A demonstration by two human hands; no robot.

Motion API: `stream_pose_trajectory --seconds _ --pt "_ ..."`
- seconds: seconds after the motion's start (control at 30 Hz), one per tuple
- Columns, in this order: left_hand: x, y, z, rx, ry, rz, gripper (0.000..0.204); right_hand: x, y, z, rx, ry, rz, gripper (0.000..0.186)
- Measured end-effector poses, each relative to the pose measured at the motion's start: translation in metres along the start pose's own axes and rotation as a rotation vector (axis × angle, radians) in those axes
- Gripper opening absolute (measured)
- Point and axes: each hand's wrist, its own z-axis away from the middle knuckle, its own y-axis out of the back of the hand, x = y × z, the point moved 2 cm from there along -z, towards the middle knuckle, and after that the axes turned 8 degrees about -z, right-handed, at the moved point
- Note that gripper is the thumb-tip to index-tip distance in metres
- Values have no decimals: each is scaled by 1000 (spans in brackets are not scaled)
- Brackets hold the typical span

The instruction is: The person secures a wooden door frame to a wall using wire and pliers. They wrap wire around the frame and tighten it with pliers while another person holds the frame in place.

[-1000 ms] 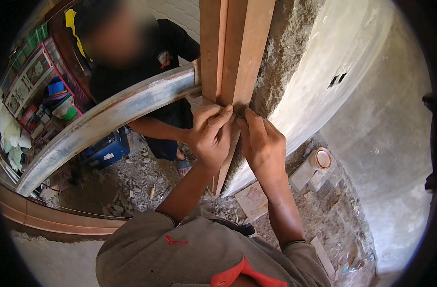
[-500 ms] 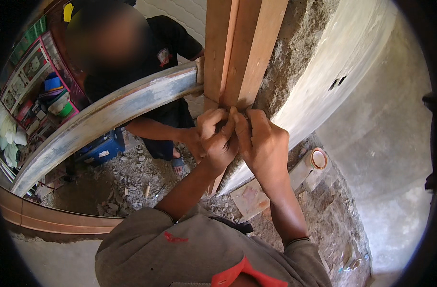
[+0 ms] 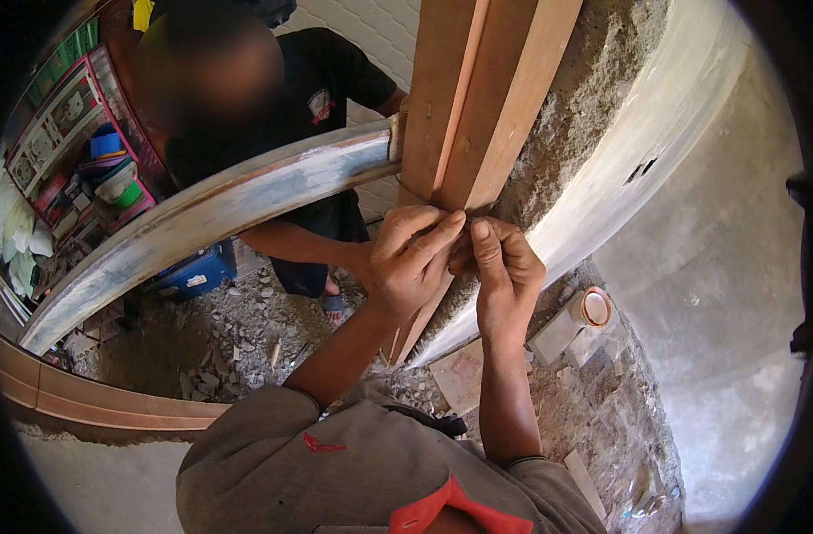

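My left hand (image 3: 408,260) and my right hand (image 3: 504,274) are close together in front of a brown wooden door-frame post (image 3: 485,98). Thumb and fingers are pinched on both sides, and whatever they hold is too small or hidden to make out. A thin dark line crosses the wood just above my left fingers; I cannot tell whether it is string or wire. A weathered grey-white wooden bar (image 3: 219,198) meets the post from the left. Behind the bar a co-worker in a dark shirt (image 3: 322,76) stands, one forearm reaching toward the post behind my left hand.
Rough broken masonry (image 3: 558,133) borders the post, then a plastered wall (image 3: 709,222). A round tub (image 3: 595,307) sits on the floor at right, near tiles. Rubble (image 3: 237,334), a blue crate (image 3: 197,274) and a cluttered shelf (image 3: 55,142) lie at left.
My hands have drawn slightly apart, the right one turning so that its thumb points up. The post and the surroundings appear shifted a little to the right in view.
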Motion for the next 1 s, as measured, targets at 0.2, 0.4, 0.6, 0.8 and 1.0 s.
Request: stream_pose_trajectory --seconds 0.2,0.4,0.6,0.8,1.0 --pt "7 -4 -2 53 103 49 41 1 3 -5 -39 27 19 25" --pt "5 7 -16 -69 73 47 36 1 3 -1 -31 50 69 18" --pt "3 7 -25 -107 69 78 27 -3 -7 1 54 519 557 15" --pt "8 4 -27 -108 93 43 27 -1 -6 5 118 295 310 28" --pt "8 4 -22 -111 78 -11 18 1 -7 3 124 511 388 28"
